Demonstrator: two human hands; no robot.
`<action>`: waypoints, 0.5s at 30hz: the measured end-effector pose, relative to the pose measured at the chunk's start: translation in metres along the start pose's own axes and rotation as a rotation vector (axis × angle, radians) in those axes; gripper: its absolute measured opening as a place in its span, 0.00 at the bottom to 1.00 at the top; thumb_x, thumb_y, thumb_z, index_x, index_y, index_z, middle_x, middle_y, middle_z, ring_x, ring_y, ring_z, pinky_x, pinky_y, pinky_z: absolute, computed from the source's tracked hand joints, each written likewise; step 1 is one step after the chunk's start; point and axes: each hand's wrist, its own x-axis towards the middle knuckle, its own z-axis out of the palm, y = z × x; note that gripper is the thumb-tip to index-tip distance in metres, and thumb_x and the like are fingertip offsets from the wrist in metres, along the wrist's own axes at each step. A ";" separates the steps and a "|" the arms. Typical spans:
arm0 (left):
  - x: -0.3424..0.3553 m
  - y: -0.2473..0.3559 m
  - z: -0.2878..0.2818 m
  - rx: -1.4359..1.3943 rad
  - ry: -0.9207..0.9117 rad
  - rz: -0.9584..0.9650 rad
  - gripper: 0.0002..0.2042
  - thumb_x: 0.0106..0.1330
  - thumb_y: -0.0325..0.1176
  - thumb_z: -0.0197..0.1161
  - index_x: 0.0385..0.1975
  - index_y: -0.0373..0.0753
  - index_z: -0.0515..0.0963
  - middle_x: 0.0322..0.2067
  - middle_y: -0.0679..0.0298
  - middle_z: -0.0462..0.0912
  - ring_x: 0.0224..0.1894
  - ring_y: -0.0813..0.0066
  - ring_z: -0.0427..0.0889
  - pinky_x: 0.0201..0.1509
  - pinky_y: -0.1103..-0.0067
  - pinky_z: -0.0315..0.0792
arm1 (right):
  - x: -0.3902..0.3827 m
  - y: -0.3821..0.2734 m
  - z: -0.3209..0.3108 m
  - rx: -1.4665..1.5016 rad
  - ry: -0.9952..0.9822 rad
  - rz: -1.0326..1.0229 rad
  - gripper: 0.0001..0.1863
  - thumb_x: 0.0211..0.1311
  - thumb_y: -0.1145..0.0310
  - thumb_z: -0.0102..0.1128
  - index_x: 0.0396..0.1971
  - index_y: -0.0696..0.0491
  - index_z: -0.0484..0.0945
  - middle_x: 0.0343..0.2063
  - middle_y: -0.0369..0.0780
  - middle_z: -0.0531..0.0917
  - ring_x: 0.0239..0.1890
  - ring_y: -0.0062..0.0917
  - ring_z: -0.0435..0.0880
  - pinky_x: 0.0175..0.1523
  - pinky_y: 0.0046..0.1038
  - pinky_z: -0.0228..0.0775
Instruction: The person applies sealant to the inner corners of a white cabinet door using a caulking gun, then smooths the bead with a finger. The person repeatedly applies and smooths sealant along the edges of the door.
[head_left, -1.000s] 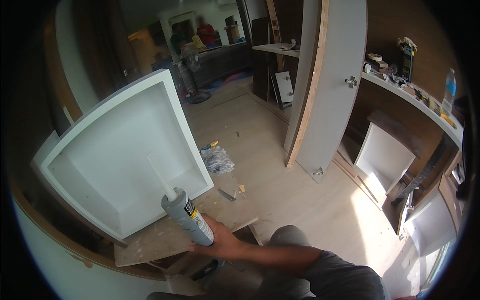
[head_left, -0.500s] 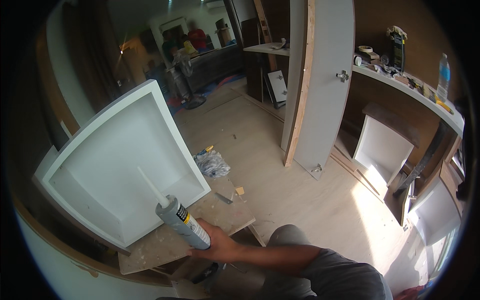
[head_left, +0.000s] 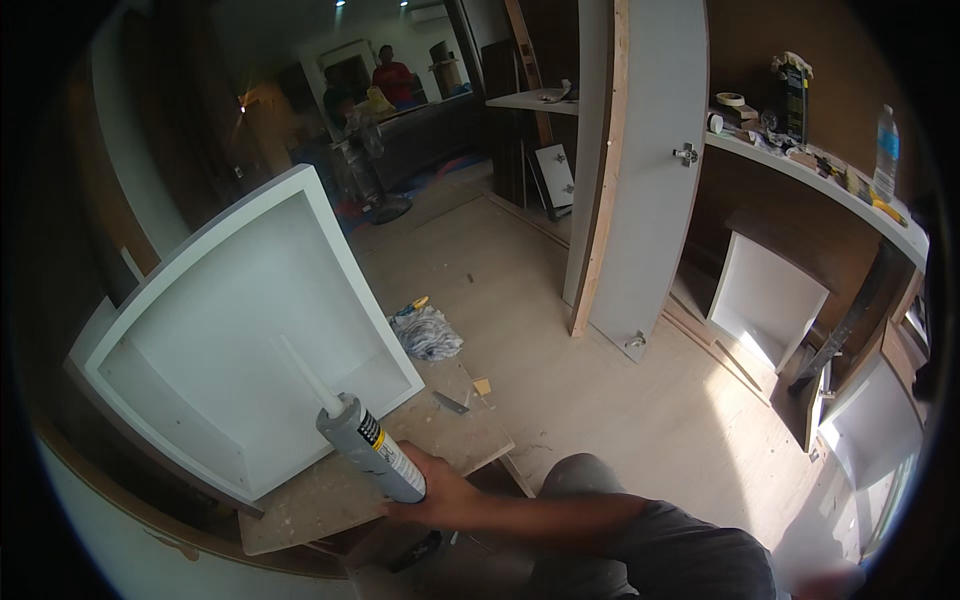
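My right hand (head_left: 432,488) is closed around the lower end of a grey sealant cartridge (head_left: 368,446) with a yellow and black label. Its long white nozzle (head_left: 308,375) slants up and left, in front of a white box-shaped cabinet piece (head_left: 235,310) with a curved edge. Whether the nozzle touches the cabinet I cannot tell. That piece stands tilted on a stained board (head_left: 315,507), below and beyond my hand. A blade-like strip (head_left: 450,402) lies on the board near the cabinet's corner. My left hand is out of view.
A crumpled grey-white cloth (head_left: 427,333) lies past the board. A tall grey panel with hinges (head_left: 650,180) stands ahead. To the right, a shelf (head_left: 820,178) carries a bottle (head_left: 886,155), tape and tools, with white boxes (head_left: 765,300) below. A person in red (head_left: 392,78) is far back.
My right hand and the cartridge have shifted very slightly right and down in the picture. The person in red in the background now shows more upright. A reddish blur appears at the lower right.
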 end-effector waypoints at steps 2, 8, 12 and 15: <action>0.002 0.006 -0.004 0.008 -0.001 0.011 0.10 0.75 0.36 0.64 0.45 0.37 0.81 0.41 0.63 0.81 0.45 0.65 0.80 0.54 0.66 0.71 | -0.001 0.001 -0.001 0.041 0.005 -0.043 0.34 0.63 0.68 0.78 0.65 0.52 0.69 0.48 0.37 0.83 0.54 0.21 0.82 0.62 0.30 0.75; 0.007 0.012 -0.007 0.006 0.017 0.020 0.10 0.75 0.36 0.64 0.46 0.37 0.81 0.41 0.63 0.82 0.45 0.65 0.80 0.54 0.65 0.72 | 0.000 0.008 0.000 -0.066 -0.010 -0.042 0.35 0.63 0.65 0.78 0.65 0.51 0.69 0.48 0.37 0.83 0.51 0.21 0.83 0.60 0.31 0.77; 0.007 0.007 -0.003 0.020 0.017 0.011 0.10 0.75 0.36 0.64 0.46 0.37 0.81 0.41 0.64 0.82 0.45 0.65 0.80 0.54 0.65 0.72 | 0.000 0.006 0.002 -0.056 -0.015 -0.081 0.34 0.63 0.65 0.78 0.65 0.51 0.69 0.47 0.37 0.82 0.50 0.20 0.83 0.59 0.31 0.77; 0.008 0.007 -0.002 0.033 0.011 0.004 0.10 0.75 0.36 0.64 0.46 0.37 0.81 0.40 0.64 0.82 0.45 0.65 0.80 0.54 0.65 0.72 | -0.001 0.002 0.001 -0.040 -0.007 -0.081 0.34 0.63 0.65 0.79 0.65 0.51 0.69 0.46 0.37 0.82 0.50 0.20 0.83 0.59 0.30 0.76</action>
